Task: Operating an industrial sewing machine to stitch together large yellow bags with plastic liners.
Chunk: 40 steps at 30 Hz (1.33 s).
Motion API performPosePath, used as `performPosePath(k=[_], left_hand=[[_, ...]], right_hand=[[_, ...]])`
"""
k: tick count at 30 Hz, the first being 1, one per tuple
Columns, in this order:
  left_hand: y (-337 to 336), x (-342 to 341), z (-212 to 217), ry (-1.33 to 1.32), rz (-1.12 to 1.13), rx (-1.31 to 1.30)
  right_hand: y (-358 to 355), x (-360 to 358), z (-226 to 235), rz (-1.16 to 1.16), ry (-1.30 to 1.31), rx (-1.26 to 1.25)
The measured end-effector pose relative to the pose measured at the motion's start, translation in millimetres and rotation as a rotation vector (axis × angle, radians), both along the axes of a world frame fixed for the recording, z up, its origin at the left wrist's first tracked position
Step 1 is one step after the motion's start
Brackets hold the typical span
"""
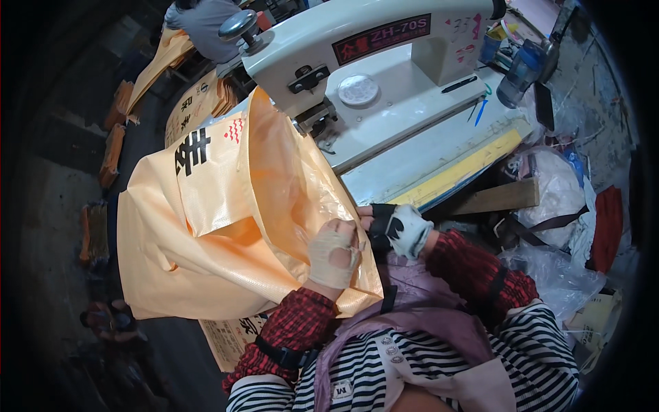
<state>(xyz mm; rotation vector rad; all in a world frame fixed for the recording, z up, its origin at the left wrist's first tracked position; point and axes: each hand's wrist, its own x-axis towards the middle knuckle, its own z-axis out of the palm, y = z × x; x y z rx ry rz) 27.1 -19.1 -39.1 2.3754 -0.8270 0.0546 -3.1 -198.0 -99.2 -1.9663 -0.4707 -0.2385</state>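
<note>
A large peach-orange woven sack (199, 268) with black lettering and red wavy marks lies across my front, its mouth spread toward the right. Part of its upper edge sits by the needle end of a white sewing machine (288, 48). My left hand (334, 254), in a thin beige fingerless glove, is curled closed on the sack's near right side. Just right of it, my right hand (398, 229), in a black and white fingerless glove, pinches the sack's right edge. The fingertips of both hands are partly hidden by the sack and the gloves.
On the machine bed lie a round white disc (358, 90), a black pen (458, 84) and a blue pen (480, 112). A blue bottle (519, 74) and a phone (544, 107) are at the right. Stacked sacks (199, 103) and another person (202, 27) are beyond, at upper left.
</note>
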Motion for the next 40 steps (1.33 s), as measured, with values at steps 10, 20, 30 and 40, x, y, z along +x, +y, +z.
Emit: performPosePath(k=[10,20,30,40], left_hand=[[15.8,-10.7,88.8,-0.193,-0.388,0.177],[213.7,196.0,143.7,-0.018,1.165,0.053],[208.6,251.7,86.5,-0.21,0.863,0.224],[167.8,75.3,268.1,-0.165,0.015,-0.971]], right_hand=[[27.3,13.1,-9.2,0.128,0.627,-0.621],[46.8,-25.9,7.1,-0.131,0.919,-0.263],[43.0,-30.4,-46.1,0.061,0.561,-0.275],[43.5,62.7,3.2,-0.087,0.592,-0.475]])
